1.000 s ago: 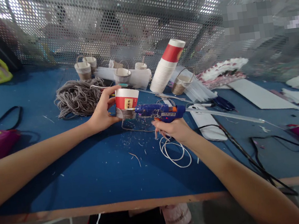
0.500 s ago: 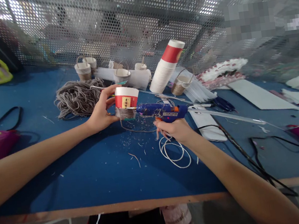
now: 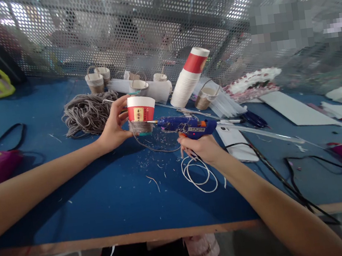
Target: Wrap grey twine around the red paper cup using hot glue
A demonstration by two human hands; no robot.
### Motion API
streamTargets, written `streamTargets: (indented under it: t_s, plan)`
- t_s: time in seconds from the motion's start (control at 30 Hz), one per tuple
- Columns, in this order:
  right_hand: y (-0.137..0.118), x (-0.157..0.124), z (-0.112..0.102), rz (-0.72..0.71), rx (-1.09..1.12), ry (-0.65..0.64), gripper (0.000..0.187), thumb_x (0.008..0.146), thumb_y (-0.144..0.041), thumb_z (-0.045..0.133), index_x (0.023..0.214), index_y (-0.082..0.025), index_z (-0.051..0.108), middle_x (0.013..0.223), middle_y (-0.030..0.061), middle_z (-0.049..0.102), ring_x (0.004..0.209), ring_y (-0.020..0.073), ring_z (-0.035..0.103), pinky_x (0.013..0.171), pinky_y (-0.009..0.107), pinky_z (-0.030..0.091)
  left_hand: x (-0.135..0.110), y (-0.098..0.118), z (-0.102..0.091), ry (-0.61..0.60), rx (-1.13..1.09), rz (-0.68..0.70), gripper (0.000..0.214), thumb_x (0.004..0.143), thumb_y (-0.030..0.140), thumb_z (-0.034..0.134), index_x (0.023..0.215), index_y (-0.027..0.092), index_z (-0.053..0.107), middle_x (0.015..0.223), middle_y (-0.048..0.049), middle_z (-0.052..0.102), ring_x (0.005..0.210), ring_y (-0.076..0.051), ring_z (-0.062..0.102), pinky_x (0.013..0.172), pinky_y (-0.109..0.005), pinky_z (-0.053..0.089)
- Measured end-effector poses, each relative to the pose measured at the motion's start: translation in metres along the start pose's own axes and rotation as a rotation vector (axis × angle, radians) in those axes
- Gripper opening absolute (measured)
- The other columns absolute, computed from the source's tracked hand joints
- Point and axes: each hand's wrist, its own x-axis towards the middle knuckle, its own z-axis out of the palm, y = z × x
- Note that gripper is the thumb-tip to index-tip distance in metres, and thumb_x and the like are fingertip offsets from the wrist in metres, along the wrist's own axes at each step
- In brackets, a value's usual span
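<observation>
My left hand [image 3: 114, 123] is closed round the left side of a red and white paper cup [image 3: 141, 109], held a little above the table. Grey-brown cord [image 3: 141, 127] is wound round the cup's lower part, and its loose length trails in a loop toward my right hand. In my right hand [image 3: 203, 147] is a blue hot glue gun [image 3: 186, 126], gripped by its handle. A clear glue stick [image 3: 268, 133] sticks out of its back. The gun's nozzle points left, at the wound cord by the cup's side; whether it touches I cannot tell.
Behind the cup lie a heap of grey cord [image 3: 90, 114], several cord-wrapped cups and a leaning stack of paper cups [image 3: 184, 87]. A white phone [image 3: 237, 142] and a white cord coil [image 3: 199, 175] lie by my right hand. Black cables [image 3: 291, 190] run across the right side.
My left hand has shifted the cup slightly left, and it appears turned a little. The glue gun has moved slightly right, with a small gap opening between its body and the cup.
</observation>
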Motion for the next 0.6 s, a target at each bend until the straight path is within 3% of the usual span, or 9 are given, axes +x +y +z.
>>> streamTargets:
  t_s: [0.6]
  plan:
    - [0.0024, 0.0002, -0.003, -0.048, -0.027, 0.007, 0.03, 0.066, -0.026, 0.055, 0.039, -0.025, 0.042, 0.035, -0.0041, 0.045, 0.035, 0.0093, 0.043, 0.041, 0.027, 0.039, 0.0014, -0.0018, -0.0046, 0.007, -0.007, 0.027, 0.101, 0.059, 0.044, 0.094, 0.143, 0.041, 0.037, 0.154, -0.0063, 0.047, 0.139, -0.026, 0.054, 0.105, -0.036, 0.055]
